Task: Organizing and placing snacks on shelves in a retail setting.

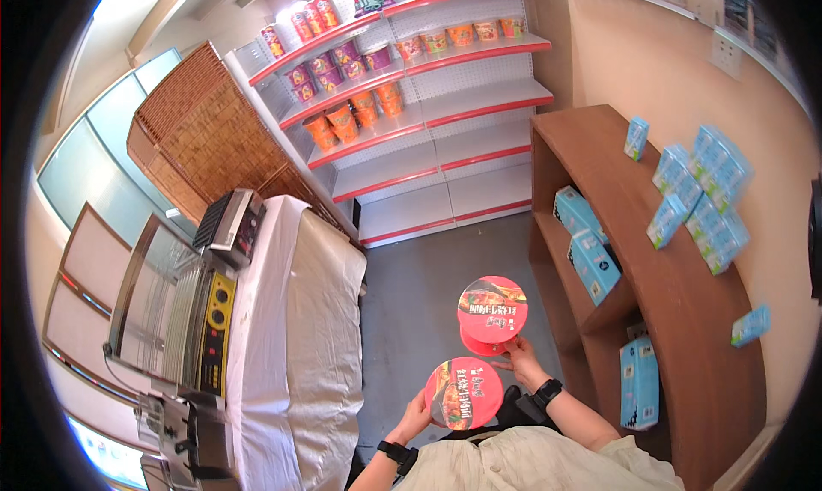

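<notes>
My left hand (414, 416) holds a red instant noodle bowl (467, 393) by its left side, its printed lid facing up. Slightly farther forward, my right hand (523, 364) grips a second red noodle bowl (481, 346) at its lower right edge. Another red noodle bowl (493, 309) rests on top of that one and covers most of it. The lids show noodle pictures and writing. Both wrists wear black bands. The two groups of bowls are in front of my torso, over the grey floor.
Ahead stands a white shelf rack (478, 109) with red edges, holding orange tubs (343, 122), purple tubs (347, 52) and snack packs. A brown wooden counter (681, 279) with blue-white cartons (719, 167) is at the right. A cloth-covered table (321, 298) with a roller grill (218, 334) stands left.
</notes>
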A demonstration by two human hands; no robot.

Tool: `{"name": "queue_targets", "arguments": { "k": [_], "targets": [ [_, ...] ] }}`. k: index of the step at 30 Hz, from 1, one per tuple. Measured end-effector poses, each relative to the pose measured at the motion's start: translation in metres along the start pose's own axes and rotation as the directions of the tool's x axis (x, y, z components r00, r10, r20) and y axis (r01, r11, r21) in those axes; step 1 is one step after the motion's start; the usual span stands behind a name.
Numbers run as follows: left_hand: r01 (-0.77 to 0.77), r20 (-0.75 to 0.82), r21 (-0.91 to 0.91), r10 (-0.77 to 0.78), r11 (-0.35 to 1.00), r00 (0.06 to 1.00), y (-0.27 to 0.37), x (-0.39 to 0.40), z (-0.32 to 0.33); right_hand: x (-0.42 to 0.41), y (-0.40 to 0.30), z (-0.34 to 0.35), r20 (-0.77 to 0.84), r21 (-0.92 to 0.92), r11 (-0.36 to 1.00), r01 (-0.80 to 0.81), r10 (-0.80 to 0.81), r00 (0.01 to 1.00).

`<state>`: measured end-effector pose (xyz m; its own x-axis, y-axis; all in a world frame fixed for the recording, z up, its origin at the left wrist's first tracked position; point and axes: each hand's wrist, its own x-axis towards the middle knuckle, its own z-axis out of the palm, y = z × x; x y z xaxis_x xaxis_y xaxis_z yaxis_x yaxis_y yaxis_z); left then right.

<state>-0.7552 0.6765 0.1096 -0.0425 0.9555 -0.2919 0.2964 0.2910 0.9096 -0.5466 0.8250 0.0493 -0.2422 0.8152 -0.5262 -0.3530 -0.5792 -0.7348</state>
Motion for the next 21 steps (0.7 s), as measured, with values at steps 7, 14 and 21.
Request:
{"name": "queue_targets", "arguments": {
  "k": [7, 14, 21],
  "targets": [
    [0.036, -0.109, -0.191, -0.058, 0.981, 0.992, 0.037, 0.139, -0.031, 0.119, -0.084, 0.013, -0.013, 0.004, 1.0, 0.019, -0.019, 1.0],
    [0.101, -0.084, -0.298, -0.131, 0.949, 0.988, 0.044, 0.299, -0.091, 0.239, -0.169, 0.044, -0.042, 0.019, 0.997, 0.081, -0.08, 0.996],
    [0.09, -0.068, -0.344, -0.12, 0.935, 0.99, 0.084, 0.456, -0.147, 0.353, -0.252, 0.079, -0.085, 0.01, 0.992, 0.128, -0.127, 0.988]
  ]
}}
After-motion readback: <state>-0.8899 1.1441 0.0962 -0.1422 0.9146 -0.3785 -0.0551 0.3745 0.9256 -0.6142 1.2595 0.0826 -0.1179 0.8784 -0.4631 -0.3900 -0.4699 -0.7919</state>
